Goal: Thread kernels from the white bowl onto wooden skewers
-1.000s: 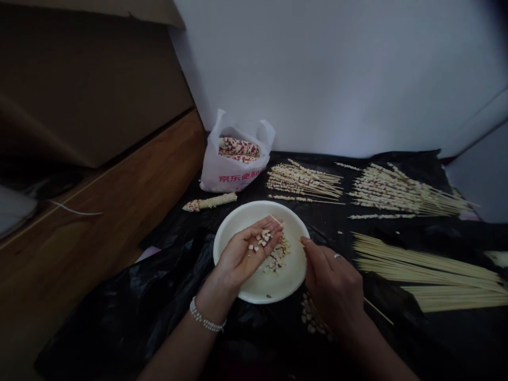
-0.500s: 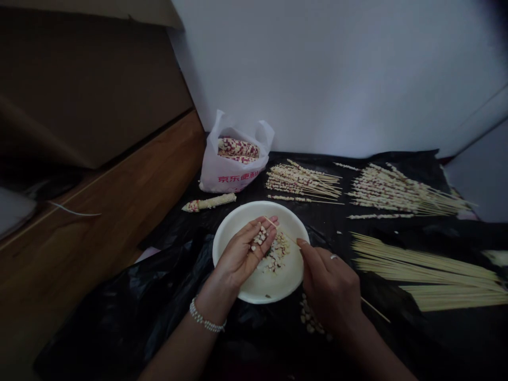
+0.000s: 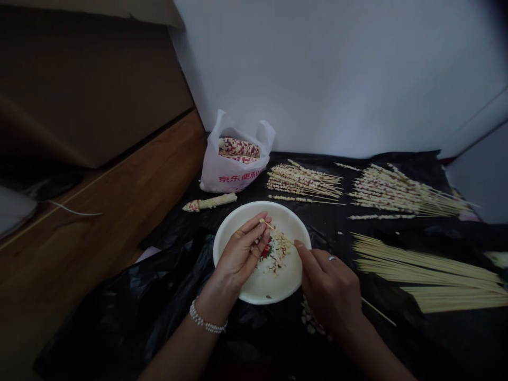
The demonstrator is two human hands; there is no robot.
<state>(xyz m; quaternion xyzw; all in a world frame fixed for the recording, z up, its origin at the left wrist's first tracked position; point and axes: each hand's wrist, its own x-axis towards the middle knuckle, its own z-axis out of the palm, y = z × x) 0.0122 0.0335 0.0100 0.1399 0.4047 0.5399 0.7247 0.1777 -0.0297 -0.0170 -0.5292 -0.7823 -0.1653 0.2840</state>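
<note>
A white bowl (image 3: 254, 288) with loose corn kernels (image 3: 277, 253) sits on black plastic in front of me. My left hand (image 3: 239, 255) is over the bowl, fingers curled, thumb and forefinger pinched at the tip of a thin bamboo skewer (image 3: 278, 233). My right hand (image 3: 327, 288) is closed on the same skewer further back; its rear end sticks out behind the hand. Whether kernels still lie in the left palm is hidden.
A white plastic bag (image 3: 234, 169) holds corn cobs; one stripped cob (image 3: 210, 202) lies beside it. Two heaps of threaded skewers (image 3: 304, 181) (image 3: 400, 193) lie at the back, bare skewers (image 3: 428, 275) at right. A wooden surface (image 3: 99, 227) borders the left.
My left hand turned from palm-up with kernels showing to fingers curled and pinching at the skewer tip. My right hand slid slightly left with the skewer.
</note>
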